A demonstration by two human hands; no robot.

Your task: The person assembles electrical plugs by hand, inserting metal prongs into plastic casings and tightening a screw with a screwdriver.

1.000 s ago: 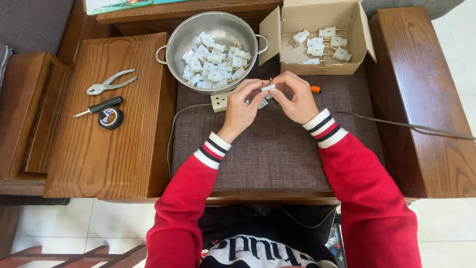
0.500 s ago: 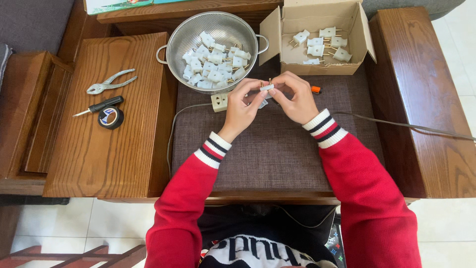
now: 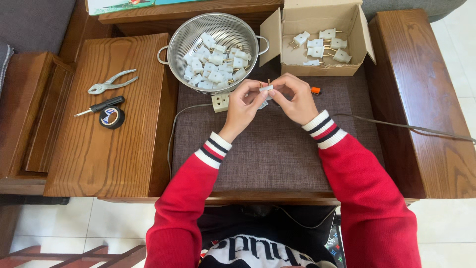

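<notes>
My left hand (image 3: 243, 105) and my right hand (image 3: 294, 98) meet over the brown cushion (image 3: 267, 149), both pinching one small white plug (image 3: 266, 89) with brass pins. An orange-handled tool (image 3: 315, 91) pokes out behind my right hand; whether that hand holds it I cannot tell. A white socket block (image 3: 220, 102) with a grey cord lies just left of my left hand. Behind, a metal colander (image 3: 214, 29) holds several white plugs, and an open cardboard box (image 3: 317, 17) holds several more.
On the wooden board at left lie pliers (image 3: 111, 82), a black-handled screwdriver (image 3: 101, 105) and a roll of black tape (image 3: 112, 117). A grey cable (image 3: 406, 126) runs right across the wooden armrest (image 3: 421, 99). Tiled floor lies below.
The hands stay together over the cushion; the fingers shift only slightly on the plug. Nothing else has moved.
</notes>
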